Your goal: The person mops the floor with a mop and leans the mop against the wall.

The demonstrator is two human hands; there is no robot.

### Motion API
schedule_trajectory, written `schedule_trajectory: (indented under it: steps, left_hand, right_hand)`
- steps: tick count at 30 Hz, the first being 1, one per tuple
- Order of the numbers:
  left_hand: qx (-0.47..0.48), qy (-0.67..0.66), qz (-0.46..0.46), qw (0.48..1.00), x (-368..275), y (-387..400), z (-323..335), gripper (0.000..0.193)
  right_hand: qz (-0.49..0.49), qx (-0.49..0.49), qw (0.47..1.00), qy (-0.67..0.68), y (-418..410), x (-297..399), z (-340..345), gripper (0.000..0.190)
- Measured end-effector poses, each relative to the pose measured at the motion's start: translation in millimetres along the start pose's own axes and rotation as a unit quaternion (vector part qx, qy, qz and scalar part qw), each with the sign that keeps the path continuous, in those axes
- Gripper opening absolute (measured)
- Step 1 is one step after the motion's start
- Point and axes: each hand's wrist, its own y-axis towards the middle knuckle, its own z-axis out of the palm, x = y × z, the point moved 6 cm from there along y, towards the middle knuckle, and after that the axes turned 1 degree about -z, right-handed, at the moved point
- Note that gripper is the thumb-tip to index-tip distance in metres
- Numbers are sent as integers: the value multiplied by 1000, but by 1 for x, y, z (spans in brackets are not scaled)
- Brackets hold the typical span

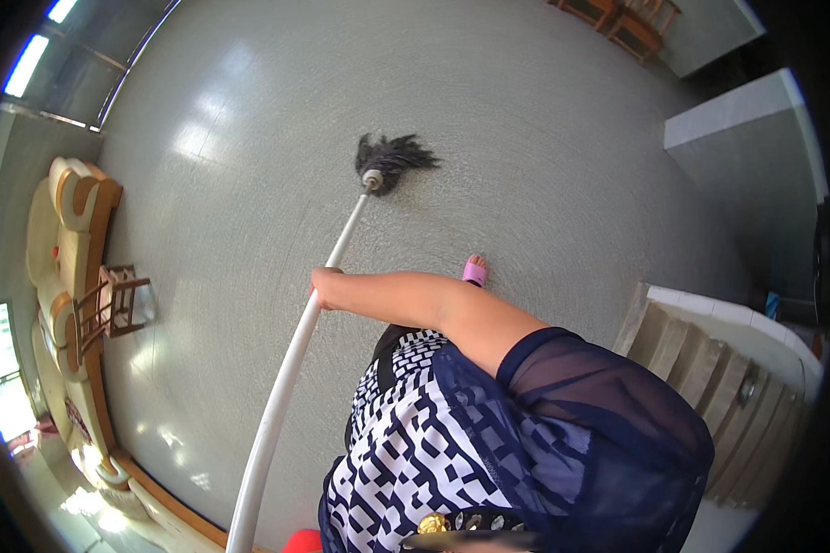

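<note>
My right hand (pixel 326 288) is closed around the white handle of a mop (pixel 287 377), with the arm reaching across from the right. The handle slants from the bottom edge up to the dark, stringy mop head (pixel 395 162), which lies on the grey floor (pixel 539 152), its strands spread to the right. My left hand is out of view. Below my right forearm, a foot in a pink slipper (pixel 475 272) shows on the floor. A patterned black-and-white garment and a sheer navy sleeve fill the lower middle.
A long cream sofa with wooden trim (pixel 76 256) lines the left side, with a wooden stool (pixel 119 302) before it. Descending steps (pixel 692 359) with a white-tiled edge (pixel 723 311) lie at right. Wooden chairs (pixel 636 31) stand at the upper right, near a low wall (pixel 740 117).
</note>
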Motion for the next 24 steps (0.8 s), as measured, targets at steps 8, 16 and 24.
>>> schedule_trajectory:
  steps: [8,16,24]
  left_hand:
    - [40,57,14,998,31,4,71,27]
    - [124,8,-24,992,90,18,114,20]
    - [150,-171,-18,974,155,47,155,21]
  right_hand:
    - [-38,73,991,-103,21,32,-12,14]
    - [-83,45,995,44,55,105,-107,12]
    - [-101,27,976,190,63,164,-208,6]
